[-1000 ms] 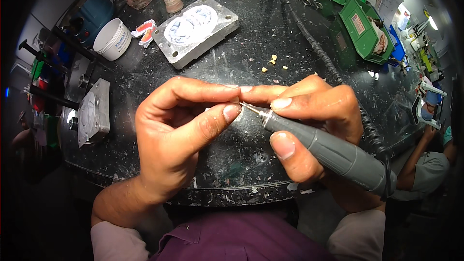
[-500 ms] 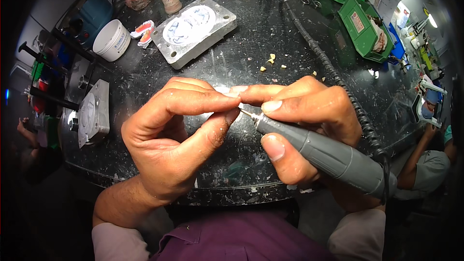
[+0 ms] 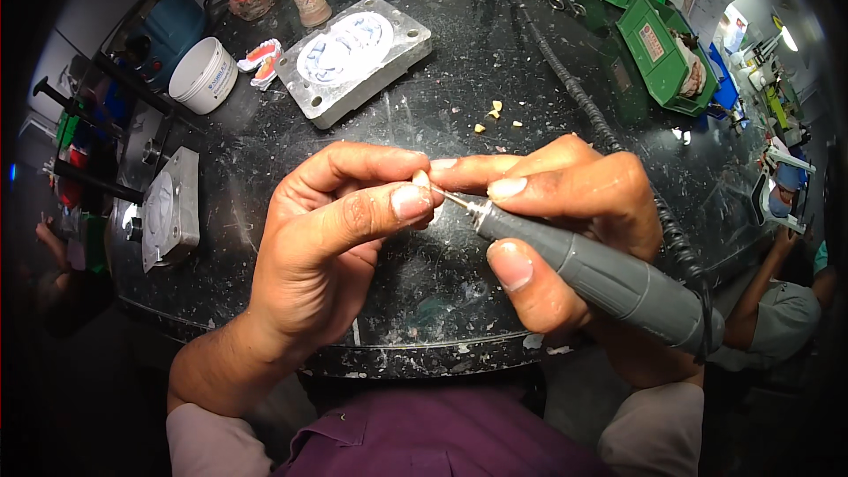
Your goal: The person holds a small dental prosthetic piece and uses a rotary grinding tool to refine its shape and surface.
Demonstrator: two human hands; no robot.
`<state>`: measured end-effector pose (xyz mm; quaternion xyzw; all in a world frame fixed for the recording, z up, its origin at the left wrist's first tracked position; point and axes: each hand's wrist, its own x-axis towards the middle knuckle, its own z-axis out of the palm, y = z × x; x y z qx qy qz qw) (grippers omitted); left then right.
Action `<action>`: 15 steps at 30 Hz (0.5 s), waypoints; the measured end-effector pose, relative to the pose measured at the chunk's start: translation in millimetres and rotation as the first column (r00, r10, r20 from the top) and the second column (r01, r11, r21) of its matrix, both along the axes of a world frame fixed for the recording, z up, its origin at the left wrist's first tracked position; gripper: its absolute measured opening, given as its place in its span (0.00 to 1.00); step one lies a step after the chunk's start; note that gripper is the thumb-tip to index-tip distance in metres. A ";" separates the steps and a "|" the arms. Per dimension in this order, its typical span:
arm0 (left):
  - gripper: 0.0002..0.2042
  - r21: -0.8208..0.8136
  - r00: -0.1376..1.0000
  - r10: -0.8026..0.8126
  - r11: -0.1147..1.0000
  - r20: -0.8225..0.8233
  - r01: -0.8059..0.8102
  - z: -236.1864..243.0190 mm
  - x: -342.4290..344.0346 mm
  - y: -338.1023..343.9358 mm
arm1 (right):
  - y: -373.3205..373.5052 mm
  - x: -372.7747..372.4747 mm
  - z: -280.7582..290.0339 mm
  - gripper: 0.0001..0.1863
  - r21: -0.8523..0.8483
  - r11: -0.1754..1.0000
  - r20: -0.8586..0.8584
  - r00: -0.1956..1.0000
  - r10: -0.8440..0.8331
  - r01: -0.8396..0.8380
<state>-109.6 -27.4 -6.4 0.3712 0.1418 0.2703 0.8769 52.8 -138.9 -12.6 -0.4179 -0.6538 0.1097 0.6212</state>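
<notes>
Between the thumb and fingertips of my left hand (image 3: 331, 225) is pinched a small pale artificial tooth (image 3: 421, 180), partly hidden by the fingers. My right hand (image 3: 574, 212) grips a grey rotary handpiece (image 3: 609, 278) like a pen. The thin metal bur (image 3: 452, 198) at its front reaches up to the tooth; whether it touches cannot be made out. My right index fingertip rests against the left fingers. Beyond my hands several yellowish loose teeth (image 3: 495, 111) lie on the black bench (image 3: 442, 318).
A metal flask half (image 3: 375, 79) with white plaster sits at the far left, beside a denture (image 3: 263, 57) and a white tub (image 3: 203, 75). Another flask half (image 3: 172, 208) stands at the left. The handpiece's black cord (image 3: 601, 124) crosses the right side near a green bin (image 3: 662, 53).
My left hand has turned and its thumb has moved up, so the pale tooth now shows. The right hand with the handpiece has shifted slightly right.
</notes>
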 end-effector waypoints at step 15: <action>0.10 -0.214 0.983 -0.142 0.963 0.116 0.165 -5.8 -0.7 2.2 | 1.1 -2.9 -0.9 0.14 0.032 0.999 -0.034 0.999 -0.002 0.003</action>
